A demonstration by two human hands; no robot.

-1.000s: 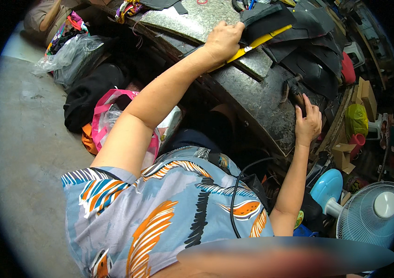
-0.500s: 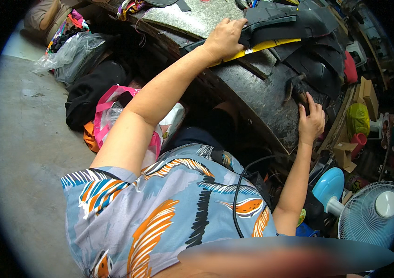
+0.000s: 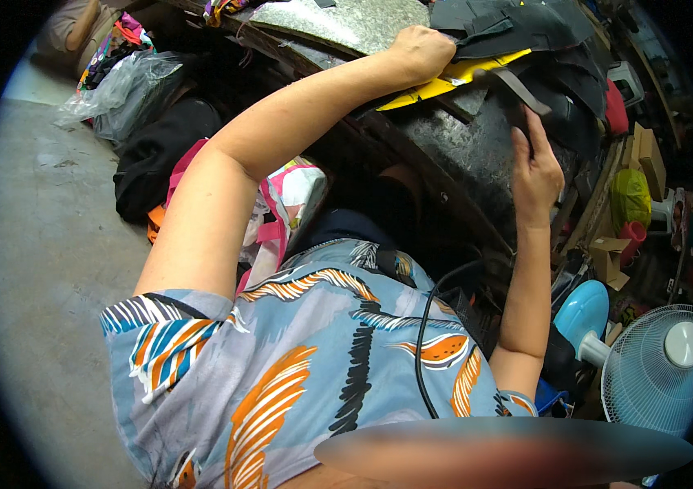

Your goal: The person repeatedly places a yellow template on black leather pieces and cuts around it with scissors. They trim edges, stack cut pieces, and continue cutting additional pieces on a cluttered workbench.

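Observation:
My left hand (image 3: 420,50) is stretched out over the grey stone-topped work table (image 3: 346,24). Its fingers are closed on the near edge of a yellow sheet (image 3: 444,81), which lies under a pile of black cut pieces (image 3: 518,24). Lower down at the table's right edge, my right hand (image 3: 538,167) grips the lower end of a dark strip (image 3: 522,85). The strip runs up toward the pile. What the right palm covers is hidden.
A pink bag (image 3: 285,204), a black bag (image 3: 159,155) and clear plastic bags (image 3: 118,81) lie on the concrete floor at the left. At the right stand a white fan (image 3: 656,367), a blue fan (image 3: 583,314) and cardboard boxes (image 3: 648,155). A black cable (image 3: 424,326) hangs over my shirt.
My left hand has pulled the yellow sheet and the black pile nearer to the table's edge. My right hand has risen a little, with the dark strip now lifted above it.

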